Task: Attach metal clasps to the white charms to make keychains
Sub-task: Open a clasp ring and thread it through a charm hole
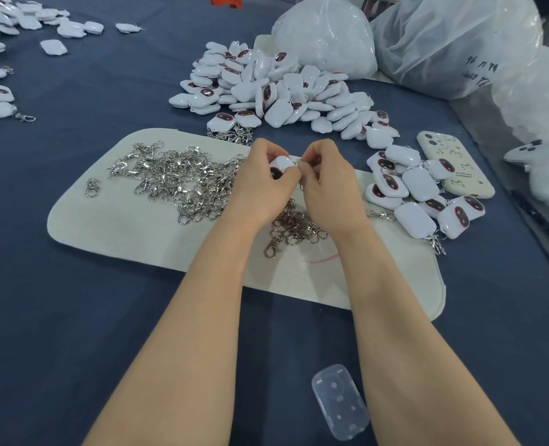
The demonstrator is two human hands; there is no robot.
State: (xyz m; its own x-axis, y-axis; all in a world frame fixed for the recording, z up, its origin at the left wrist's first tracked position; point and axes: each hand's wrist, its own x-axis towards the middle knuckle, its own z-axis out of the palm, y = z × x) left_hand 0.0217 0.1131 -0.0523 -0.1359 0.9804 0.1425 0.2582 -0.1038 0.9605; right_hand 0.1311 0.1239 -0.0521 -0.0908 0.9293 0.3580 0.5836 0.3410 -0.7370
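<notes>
My left hand grips a white charm with a dark red-rimmed oval, held above the cream mat. My right hand pinches a metal clasp right at the charm's edge; the clasp hangs down between the two hands. Loose silver clasps lie in a heap on the mat to the left, and a smaller heap of clasps lies under my wrists. A big pile of white charms sits behind the mat. Charms with clasps on them lie to the right.
A cream phone lies at the right beside the clasped charms. Clear plastic bags stand at the back right. More charms are scattered at the far left. A clear plastic case lies on the blue cloth near me.
</notes>
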